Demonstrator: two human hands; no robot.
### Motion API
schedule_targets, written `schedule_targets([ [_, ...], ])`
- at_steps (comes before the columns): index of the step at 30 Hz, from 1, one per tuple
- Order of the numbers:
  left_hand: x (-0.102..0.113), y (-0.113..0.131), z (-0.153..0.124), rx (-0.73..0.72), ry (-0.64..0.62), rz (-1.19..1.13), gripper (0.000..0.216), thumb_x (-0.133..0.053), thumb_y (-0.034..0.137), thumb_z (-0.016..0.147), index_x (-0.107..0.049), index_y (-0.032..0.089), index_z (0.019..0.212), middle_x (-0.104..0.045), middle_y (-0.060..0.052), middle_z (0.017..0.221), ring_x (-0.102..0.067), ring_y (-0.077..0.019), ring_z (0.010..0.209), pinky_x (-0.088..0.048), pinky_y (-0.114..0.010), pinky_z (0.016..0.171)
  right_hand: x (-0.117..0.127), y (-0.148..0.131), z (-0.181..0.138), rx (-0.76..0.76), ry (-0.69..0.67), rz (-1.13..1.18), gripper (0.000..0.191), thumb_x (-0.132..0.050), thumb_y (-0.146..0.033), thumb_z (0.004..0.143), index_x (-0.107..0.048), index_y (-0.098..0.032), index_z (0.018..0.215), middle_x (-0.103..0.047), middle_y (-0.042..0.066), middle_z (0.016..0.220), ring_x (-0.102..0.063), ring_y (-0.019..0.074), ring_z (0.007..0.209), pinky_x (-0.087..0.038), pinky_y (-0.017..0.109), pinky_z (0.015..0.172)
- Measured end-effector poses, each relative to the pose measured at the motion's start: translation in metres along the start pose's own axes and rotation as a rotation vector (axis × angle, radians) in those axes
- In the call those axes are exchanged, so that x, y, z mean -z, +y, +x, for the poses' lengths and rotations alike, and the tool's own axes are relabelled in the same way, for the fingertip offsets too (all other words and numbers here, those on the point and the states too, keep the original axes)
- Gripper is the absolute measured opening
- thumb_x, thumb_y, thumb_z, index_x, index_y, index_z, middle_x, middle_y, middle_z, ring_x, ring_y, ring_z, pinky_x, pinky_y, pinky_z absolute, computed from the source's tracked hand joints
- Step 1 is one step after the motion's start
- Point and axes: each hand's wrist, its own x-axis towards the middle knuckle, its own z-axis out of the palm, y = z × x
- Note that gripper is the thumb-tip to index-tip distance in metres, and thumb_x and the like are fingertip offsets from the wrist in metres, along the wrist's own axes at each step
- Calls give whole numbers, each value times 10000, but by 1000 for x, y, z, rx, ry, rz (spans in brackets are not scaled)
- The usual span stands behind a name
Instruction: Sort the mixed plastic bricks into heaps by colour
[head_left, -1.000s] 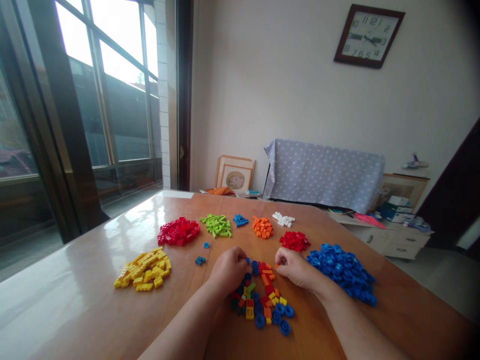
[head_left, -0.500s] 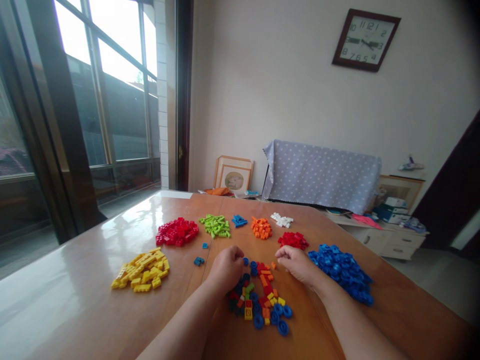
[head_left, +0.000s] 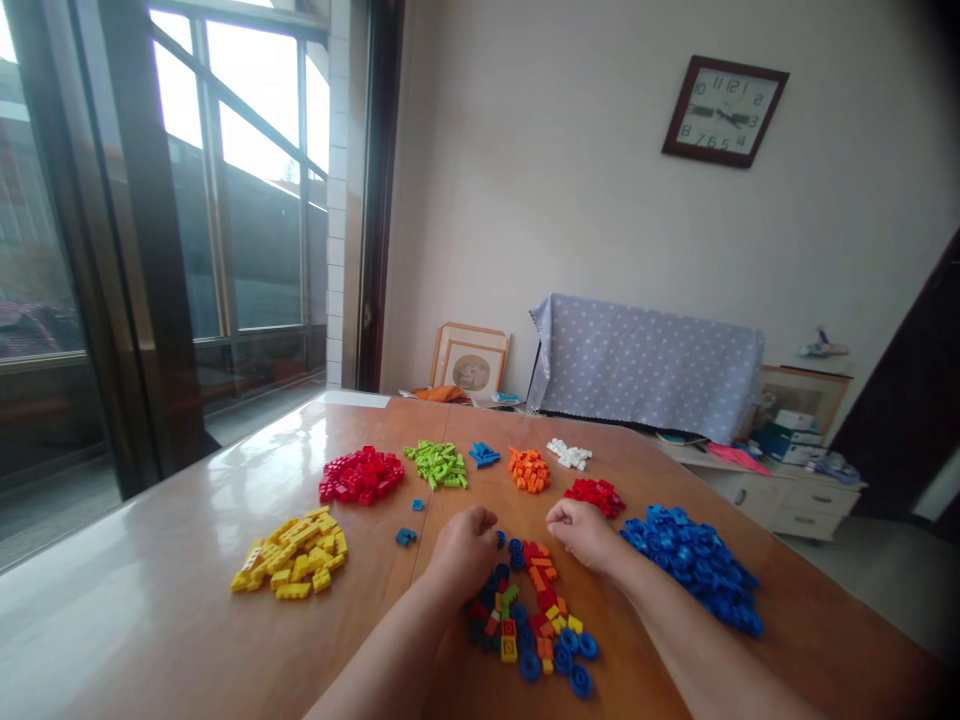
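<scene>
A mixed pile of small bricks [head_left: 531, 620] in blue, red, orange, yellow and green lies on the wooden table [head_left: 187, 620] right in front of me. My left hand [head_left: 463, 552] rests curled at the pile's left edge, fingers closed; what they hold is hidden. My right hand [head_left: 581, 532] sits at the pile's upper right, fingers pinched together, with their contents too small to make out. Just past the right hand is a small red pile [head_left: 596, 493].
Sorted piles ring the table: yellow [head_left: 292, 552], red [head_left: 360, 475], green [head_left: 437, 464], small blue [head_left: 484, 455], orange [head_left: 529, 469], white [head_left: 568, 455], big blue [head_left: 694, 563]. Two loose blue bricks [head_left: 406, 537] lie left. Windows stand left; a covered bench [head_left: 649, 365] behind.
The view has tilted and shifted a little. My right hand has drawn up slightly from the mixed pile toward the small red pile. My left hand stays put.
</scene>
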Motion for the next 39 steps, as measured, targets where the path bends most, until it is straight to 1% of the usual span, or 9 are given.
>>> schedule_targets([
  [3, 1, 0, -1, -7, 12, 5, 326, -517, 169, 761, -702, 177, 1030, -737, -53, 1008, -654, -177, 920, -444, -223, 711, -8, -8, 15, -45, 10, 28, 70, -647, -180, 697, -652, -167, 766, -616, -20, 625, -546, 112, 557, -370, 201, 525],
  [5, 1, 0, -2, -4, 15, 7, 311, -517, 174, 756, -704, 183, 1005, -739, -47, 991, -653, -176, 909, -439, -221, 697, -15, -12, 24, -90, 28, 63, 94, -639, -181, 707, -639, -170, 800, -608, -22, 608, -556, 113, 541, -378, 199, 510],
  [10, 1, -1, -2, 7, 26, 11, 331, -515, 172, 761, -704, 178, 1033, -741, -49, 1006, -649, -174, 923, -438, -211, 702, -23, -15, 35, -202, 99, 194, 225, -562, -177, 753, -581, -183, 976, -664, 12, 742, -597, 108, 560, -428, 191, 491],
  [17, -5, -6, 2, -1, 45, -5, 305, -529, 188, 754, -701, 188, 1005, -731, -50, 1023, -643, -181, 935, -434, -221, 712, -22, -8, 42, -296, 182, 319, 211, -535, -163, 769, -549, -172, 979, -684, 53, 791, -629, 116, 581, -401, 170, 436],
  [23, -8, -12, 4, -19, 65, -19, 282, -525, 173, 741, -694, 203, 965, -727, -32, 983, -638, -177, 912, -431, -224, 719, -25, -14, 47, -302, 134, 412, 303, -558, -108, 724, -548, -170, 1021, -717, 102, 928, -703, 157, 705, -401, 160, 430],
  [28, -8, -12, 5, -9, 74, -22, 296, -522, 159, 735, -697, 200, 970, -729, -36, 987, -638, -178, 904, -419, -224, 691, -28, -14, 46, -304, 139, 434, 315, -546, -122, 732, -538, -174, 1043, -716, 107, 968, -704, 151, 703, -410, 160, 435],
  [32, -6, -9, 4, -9, 74, -21, 294, -517, 158, 733, -702, 196, 957, -731, -39, 980, -638, -181, 902, -418, -229, 691, -31, -13, 48, -297, 118, 431, 302, -567, -154, 742, -547, -172, 1043, -720, 119, 995, -704, 156, 686, -356, 156, 404],
  [36, -6, -9, 3, -3, 72, -22, 297, -517, 165, 736, -702, 192, 967, -729, -42, 985, -637, -183, 905, -417, -230, 688, -31, -14, 51, -293, 75, 439, 324, -602, -188, 742, -552, -175, 1062, -696, 138, 1135, -715, 166, 711, -295, 159, 375],
  [39, -7, -10, 4, -1, 62, -15, 297, -522, 172, 744, -700, 192, 979, -728, -43, 992, -636, -181, 902, -417, -226, 681, -28, -14, 48, -283, 45, 451, 316, -588, -190, 752, -551, -180, 1065, -677, 135, 1195, -720, 166, 742, -275, 160, 371],
])
